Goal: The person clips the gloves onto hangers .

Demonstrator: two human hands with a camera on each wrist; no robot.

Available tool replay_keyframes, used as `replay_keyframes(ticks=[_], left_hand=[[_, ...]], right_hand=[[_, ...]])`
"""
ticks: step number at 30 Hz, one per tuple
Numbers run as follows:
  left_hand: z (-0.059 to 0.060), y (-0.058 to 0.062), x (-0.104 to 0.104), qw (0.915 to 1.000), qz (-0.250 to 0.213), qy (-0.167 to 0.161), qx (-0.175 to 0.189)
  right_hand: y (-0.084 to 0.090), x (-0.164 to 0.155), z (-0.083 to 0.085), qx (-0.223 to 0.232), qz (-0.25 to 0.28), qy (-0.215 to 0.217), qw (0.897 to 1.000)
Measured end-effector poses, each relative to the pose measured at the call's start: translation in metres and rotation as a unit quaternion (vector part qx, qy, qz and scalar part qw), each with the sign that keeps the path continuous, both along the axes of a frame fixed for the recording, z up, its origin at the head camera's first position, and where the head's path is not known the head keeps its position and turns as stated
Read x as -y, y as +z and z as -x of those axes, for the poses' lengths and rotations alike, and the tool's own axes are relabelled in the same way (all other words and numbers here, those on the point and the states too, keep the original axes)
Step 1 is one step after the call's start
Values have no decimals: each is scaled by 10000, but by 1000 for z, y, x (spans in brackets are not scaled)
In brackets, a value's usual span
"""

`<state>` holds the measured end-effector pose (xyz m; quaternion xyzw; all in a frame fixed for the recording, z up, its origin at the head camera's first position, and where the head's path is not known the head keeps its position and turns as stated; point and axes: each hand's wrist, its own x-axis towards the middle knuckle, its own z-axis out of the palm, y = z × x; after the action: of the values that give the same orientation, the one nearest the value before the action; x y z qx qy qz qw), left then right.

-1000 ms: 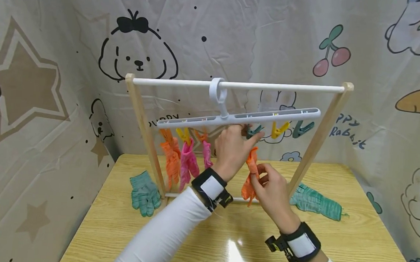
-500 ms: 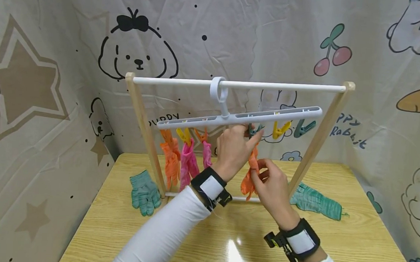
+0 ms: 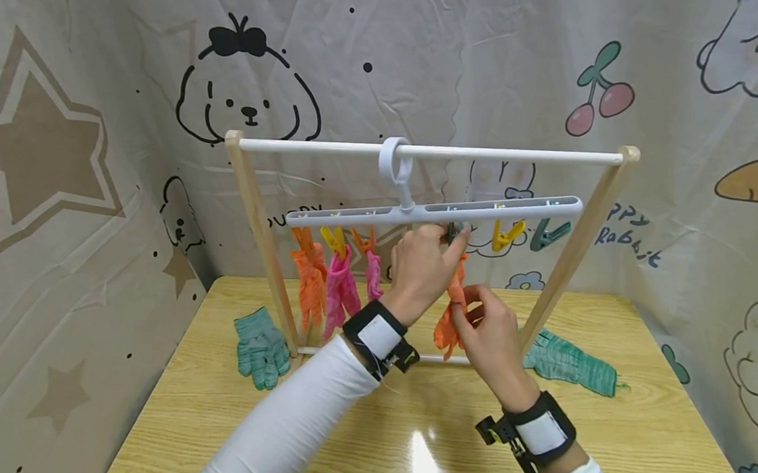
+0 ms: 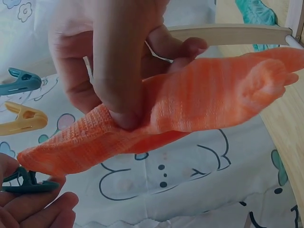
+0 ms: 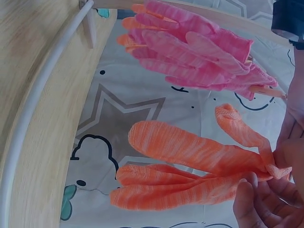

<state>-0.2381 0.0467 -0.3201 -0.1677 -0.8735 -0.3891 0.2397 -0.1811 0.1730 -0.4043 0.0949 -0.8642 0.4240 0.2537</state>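
1. The left hand [image 3: 424,262] pinches the teal clip [image 3: 456,234] under the white hanger [image 3: 433,209], in the centre of the frame.
2. The right hand [image 3: 487,330] grips the orange glove [image 3: 450,309] just below the clip.
3. Risk, I think: the cuff can slip out if the clip closes on too little fabric; the glove would fall to the counter [image 3: 405,441].

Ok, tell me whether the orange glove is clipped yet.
Cannot tell: the left hand pinches the teal clip at the orange glove, hiding the clip's mouth.

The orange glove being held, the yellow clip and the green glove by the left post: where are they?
orange glove [image 3: 446,326], head view, its hanging finger end.
yellow clip [image 3: 505,234], head view, the clip's body.
green glove [image 3: 260,346], head view, its palm.
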Motion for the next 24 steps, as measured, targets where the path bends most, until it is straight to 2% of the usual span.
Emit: replay_keyframes(ticks=[8, 15, 24], left_hand=[[0, 0, 0, 10000, -24, -14, 22], [-1, 1, 0, 9999, -66, -90, 51], [-2, 0, 1, 9998, -5, -135, 113]], right_hand=[[5, -1, 5, -177, 74, 10, 9998], [11, 1, 9, -137, 14, 7, 9999], [15, 0, 14, -368, 21, -53, 9993]])
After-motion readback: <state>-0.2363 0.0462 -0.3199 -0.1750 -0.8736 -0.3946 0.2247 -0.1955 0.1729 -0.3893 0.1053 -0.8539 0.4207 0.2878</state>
